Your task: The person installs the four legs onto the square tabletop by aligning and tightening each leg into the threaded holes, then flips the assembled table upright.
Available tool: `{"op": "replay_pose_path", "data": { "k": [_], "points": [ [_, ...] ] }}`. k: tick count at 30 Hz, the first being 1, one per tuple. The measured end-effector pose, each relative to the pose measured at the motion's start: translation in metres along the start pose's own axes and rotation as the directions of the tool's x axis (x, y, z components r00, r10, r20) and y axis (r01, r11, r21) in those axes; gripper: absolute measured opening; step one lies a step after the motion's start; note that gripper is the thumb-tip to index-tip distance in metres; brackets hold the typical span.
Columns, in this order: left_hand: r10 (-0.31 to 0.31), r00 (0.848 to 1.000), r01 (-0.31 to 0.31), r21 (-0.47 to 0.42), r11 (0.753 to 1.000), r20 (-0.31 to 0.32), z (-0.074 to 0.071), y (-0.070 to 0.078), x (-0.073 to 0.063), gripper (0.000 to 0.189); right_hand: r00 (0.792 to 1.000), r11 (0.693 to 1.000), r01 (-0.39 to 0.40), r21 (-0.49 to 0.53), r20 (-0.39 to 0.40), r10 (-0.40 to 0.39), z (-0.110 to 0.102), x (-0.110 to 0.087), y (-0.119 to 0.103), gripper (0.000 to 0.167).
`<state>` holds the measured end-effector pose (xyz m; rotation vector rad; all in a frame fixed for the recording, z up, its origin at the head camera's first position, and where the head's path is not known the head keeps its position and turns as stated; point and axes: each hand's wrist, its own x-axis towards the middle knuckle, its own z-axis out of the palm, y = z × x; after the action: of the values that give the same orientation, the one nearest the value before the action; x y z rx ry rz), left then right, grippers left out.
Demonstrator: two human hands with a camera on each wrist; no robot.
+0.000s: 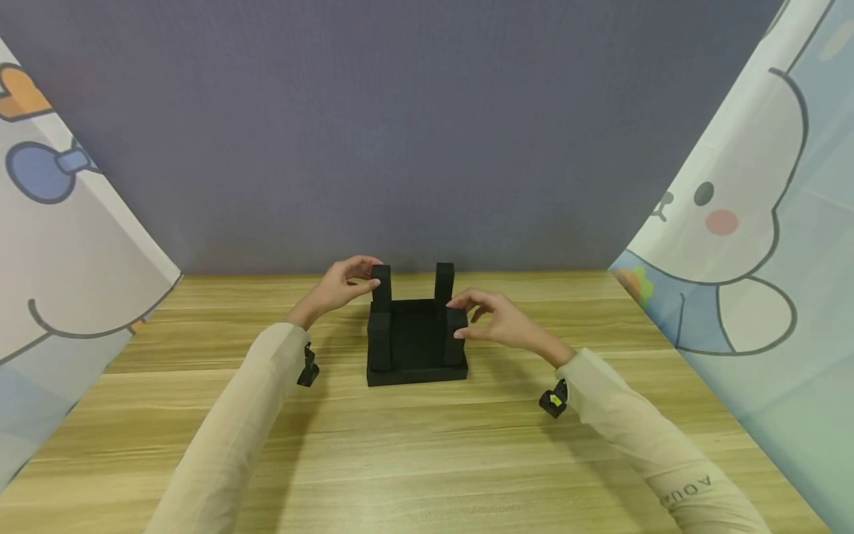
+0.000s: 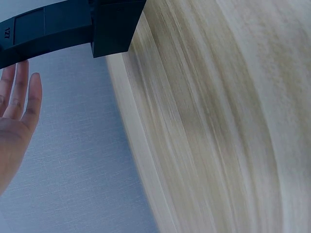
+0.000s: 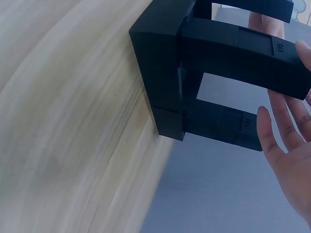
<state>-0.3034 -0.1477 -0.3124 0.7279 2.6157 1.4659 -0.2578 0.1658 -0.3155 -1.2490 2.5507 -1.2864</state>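
A black square base (image 1: 416, 375) with several upright black posts stands on the wooden table. My left hand (image 1: 342, 285) pinches the top of the back-left post (image 1: 381, 291), thumb in front and fingers behind. In the left wrist view its fingers (image 2: 19, 92) show beneath that post, the thumb hidden. My right hand (image 1: 502, 323) pinches the top of the front-right post (image 1: 454, 347). The right wrist view shows the thumb on one side of this post (image 3: 243, 56) and fingers on the other. The front-left post (image 1: 379, 343) and back-right post (image 1: 444, 282) stand untouched.
A grey-blue upright panel (image 1: 400, 133) rises behind the table (image 1: 414, 452). Cartoon-printed cloths hang at the left (image 1: 73, 245) and right (image 1: 734, 222). Black wrist devices (image 1: 554, 400) hang below both sleeves.
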Motion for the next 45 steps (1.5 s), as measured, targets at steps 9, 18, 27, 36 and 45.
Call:
{"op": "replay_pose_path", "data": {
  "k": [9,18,27,36,45],
  "points": [
    [0.005,1.0,-0.005,-0.008,1.0,0.0,-0.001,-0.002,0.001,0.041,0.998,1.0,0.011,-0.028,-0.063,-0.013,0.008,0.001,0.019,0.035],
    [0.014,1.0,-0.014,0.001,1.0,-0.002,-0.001,-0.002,0.0,0.04,0.993,0.999,-0.006,-0.054,-0.115,0.0,0.013,-0.001,0.018,0.033],
    [0.02,1.0,-0.02,0.002,1.0,0.0,-0.003,-0.005,0.001,0.041,0.99,0.996,0.0,-0.087,-0.138,-0.013,0.016,0.0,0.017,0.032],
    [0.023,1.0,-0.023,0.028,0.999,0.001,-0.004,-0.003,0.0,0.041,0.988,0.998,0.007,-0.062,-0.155,-0.016,0.018,0.001,0.02,0.033],
    [0.018,1.0,-0.018,0.032,0.999,-0.001,-0.004,-0.029,0.013,0.042,0.99,1.0,-0.027,-0.014,-0.138,0.024,0.019,-0.003,0.022,0.043]
  ]
}}
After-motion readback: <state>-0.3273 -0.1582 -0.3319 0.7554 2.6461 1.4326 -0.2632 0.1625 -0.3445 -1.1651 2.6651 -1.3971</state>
